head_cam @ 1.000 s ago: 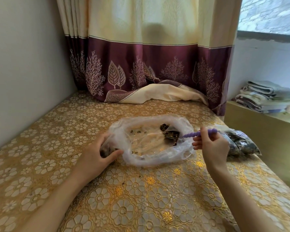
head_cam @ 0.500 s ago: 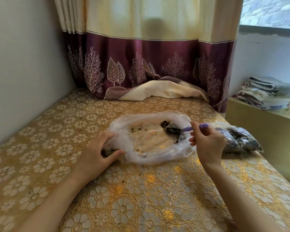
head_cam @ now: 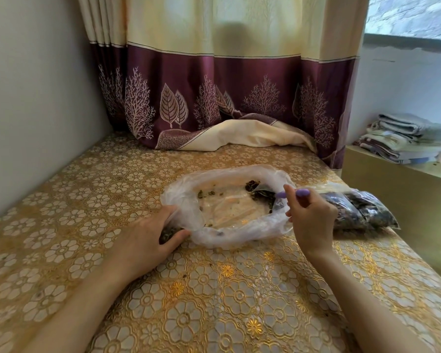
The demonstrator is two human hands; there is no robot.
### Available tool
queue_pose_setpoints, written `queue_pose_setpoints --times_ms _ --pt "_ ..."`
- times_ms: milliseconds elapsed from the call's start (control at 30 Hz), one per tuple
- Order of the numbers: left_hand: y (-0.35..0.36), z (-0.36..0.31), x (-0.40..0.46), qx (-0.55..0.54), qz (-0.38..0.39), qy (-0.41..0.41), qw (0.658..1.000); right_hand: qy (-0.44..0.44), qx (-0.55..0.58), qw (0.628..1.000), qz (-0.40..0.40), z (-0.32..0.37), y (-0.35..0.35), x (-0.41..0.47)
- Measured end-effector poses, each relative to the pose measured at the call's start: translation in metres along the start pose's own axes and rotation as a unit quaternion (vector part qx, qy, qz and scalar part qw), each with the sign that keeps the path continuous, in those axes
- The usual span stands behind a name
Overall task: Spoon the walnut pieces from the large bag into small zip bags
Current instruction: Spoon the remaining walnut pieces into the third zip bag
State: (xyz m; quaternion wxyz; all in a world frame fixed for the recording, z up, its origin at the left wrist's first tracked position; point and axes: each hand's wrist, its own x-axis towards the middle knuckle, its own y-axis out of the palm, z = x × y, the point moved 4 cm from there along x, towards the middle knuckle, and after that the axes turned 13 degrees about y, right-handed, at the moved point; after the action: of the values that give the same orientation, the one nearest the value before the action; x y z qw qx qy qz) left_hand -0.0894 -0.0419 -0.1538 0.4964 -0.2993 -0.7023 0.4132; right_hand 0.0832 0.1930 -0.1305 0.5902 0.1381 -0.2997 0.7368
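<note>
The large clear bag [head_cam: 239,233] lies open on the gold flowered table cover [head_cam: 214,301], nearly flat, with a few dark walnut pieces [head_cam: 255,191] left at its far right inside. My left hand [head_cam: 148,238] grips the bag's near left rim, with a small clump of dark pieces under the fingers. My right hand [head_cam: 311,217] holds a purple spoon [head_cam: 297,193] whose bowl end reaches into the bag among the walnut pieces. Filled small zip bags [head_cam: 362,212] of dark pieces lie just right of that hand.
A purple and cream curtain [head_cam: 227,98] hangs at the back, its hem bunched on the table. A grey wall [head_cam: 36,98] bounds the left. The table's right edge drops beside a low ledge [head_cam: 392,174] with folded cloths [head_cam: 413,138].
My right hand has drawn the spoon a little nearer to me and tilted it, and less of the handle shows. My left hand stays on the bag's rim.
</note>
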Motion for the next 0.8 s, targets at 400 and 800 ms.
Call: queue_pose_setpoints --times_ms 400,800 --pt "0.004 0.003 0.0 -0.014 -0.002 0.003 1.0 0.34 0.199 0.919 0.004 -0.036 0.004 -0.001" --pt "-0.001 0.006 -0.002 -0.114 -0.05 -0.038 0.991 0.324 0.326 0.887 0.054 0.003 0.0 -0.012"
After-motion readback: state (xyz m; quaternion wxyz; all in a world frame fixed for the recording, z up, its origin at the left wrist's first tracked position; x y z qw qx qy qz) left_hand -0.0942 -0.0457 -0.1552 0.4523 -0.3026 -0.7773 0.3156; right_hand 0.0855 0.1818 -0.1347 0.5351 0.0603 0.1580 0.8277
